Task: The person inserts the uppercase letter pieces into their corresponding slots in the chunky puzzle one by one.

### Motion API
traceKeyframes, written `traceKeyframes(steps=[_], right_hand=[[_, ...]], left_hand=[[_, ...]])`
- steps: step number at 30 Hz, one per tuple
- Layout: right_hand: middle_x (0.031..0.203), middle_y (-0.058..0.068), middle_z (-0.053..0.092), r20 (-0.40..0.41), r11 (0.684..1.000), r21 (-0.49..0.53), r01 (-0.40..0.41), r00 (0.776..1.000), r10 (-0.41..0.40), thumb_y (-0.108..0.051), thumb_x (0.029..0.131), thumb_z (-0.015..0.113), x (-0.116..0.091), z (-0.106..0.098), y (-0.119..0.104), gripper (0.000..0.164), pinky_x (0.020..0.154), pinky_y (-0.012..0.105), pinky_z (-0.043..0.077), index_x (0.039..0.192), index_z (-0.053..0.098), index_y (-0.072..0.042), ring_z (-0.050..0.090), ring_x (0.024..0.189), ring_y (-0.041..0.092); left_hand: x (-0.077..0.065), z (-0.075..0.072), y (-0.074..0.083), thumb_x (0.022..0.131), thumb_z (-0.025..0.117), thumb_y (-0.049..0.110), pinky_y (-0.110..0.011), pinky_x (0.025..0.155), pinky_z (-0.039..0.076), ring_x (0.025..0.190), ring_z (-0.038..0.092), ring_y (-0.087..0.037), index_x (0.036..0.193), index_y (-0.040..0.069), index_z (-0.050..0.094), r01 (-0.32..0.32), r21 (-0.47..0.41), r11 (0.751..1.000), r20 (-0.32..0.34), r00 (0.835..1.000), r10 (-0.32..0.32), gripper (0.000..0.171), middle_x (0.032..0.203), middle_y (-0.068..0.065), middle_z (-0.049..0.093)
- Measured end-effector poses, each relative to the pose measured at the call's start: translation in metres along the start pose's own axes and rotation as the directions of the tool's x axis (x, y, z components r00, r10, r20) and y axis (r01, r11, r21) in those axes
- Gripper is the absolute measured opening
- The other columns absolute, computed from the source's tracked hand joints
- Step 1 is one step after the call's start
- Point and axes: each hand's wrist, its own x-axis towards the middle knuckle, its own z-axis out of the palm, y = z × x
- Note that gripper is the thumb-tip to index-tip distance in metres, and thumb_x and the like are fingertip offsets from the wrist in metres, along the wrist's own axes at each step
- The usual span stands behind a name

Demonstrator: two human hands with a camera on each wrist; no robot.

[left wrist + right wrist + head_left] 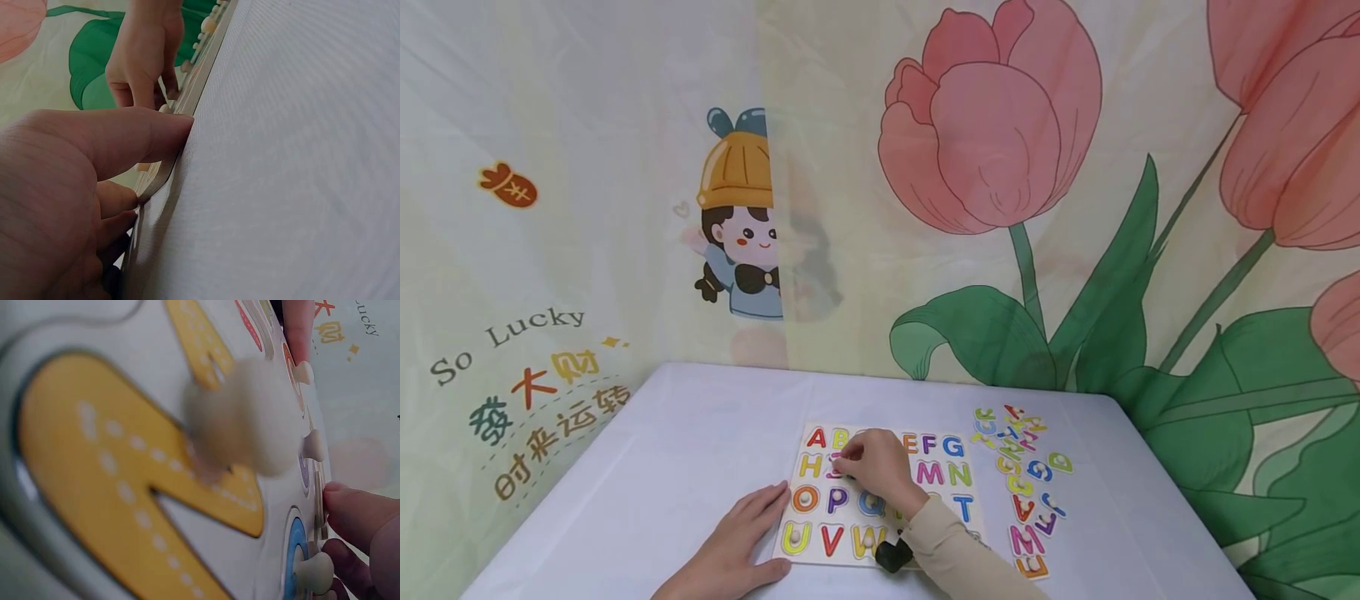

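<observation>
A wooden alphabet puzzle board [842,562] with coloured letters and small round knobs lies on the table. My left hand [743,533] rests at its lower left corner, fingers along the left edge and thumb by the front edge; the left wrist view shows the thumb [147,132] touching the board's side. Over the second row, my right hand [880,467] pinches a pinkish letter piece [834,457] beside the yellow H, thumb and fingers mostly covering it. A blurred knob [250,419] on the yellow W stands close to the right wrist camera. The right hand and sleeve hide several board letters.
Loose letter pieces [1024,508] lie scattered and partly overlapping right of the board, on the white tablecloth [647,467]. A printed curtain [842,333] with tulips hangs behind the table. A small black device [893,556] sits at the right wrist, above the board's front edge.
</observation>
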Motion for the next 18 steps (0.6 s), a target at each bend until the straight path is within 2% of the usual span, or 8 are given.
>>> traceKeyframes(steps=[7, 18], right_hand=[[0.069, -0.018, 0.061, 0.012, 0.998, 0.065, -0.003, 1.000, 0.002, -0.034, 0.084, 0.092, 0.0000, 0.0025, 0.0031, 0.018, 0.063, 0.022, 0.042, 0.077, 0.078, -0.025, 0.051, 0.068, 0.003], [0.066, -0.015, 0.057, 0.012, 0.997, 0.071, -0.027, 1.000, 0.027, -0.040, 0.083, 0.092, -0.0002, 0.0076, 0.0029, 0.021, 0.071, 0.026, 0.039, 0.077, 0.078, -0.026, 0.049, 0.071, 0.005]], left_hand=[[0.0004, 0.0004, -0.0011, 0.089, 0.079, 0.054, -0.069, 0.116, 0.036, 0.154, 0.032, -0.039, 0.164, 0.006, 0.040, 0.022, -0.005, 1.000, 0.005, 1.000, -0.022, 0.097, 0.171, -0.011, 0.035], [-0.0004, 0.0005, 0.0001, 0.089, 0.079, 0.053, -0.069, 0.116, 0.036, 0.154, 0.033, -0.039, 0.164, 0.006, 0.041, 0.011, -0.002, 1.000, -0.004, 1.000, -0.011, 0.097, 0.171, -0.011, 0.035]])
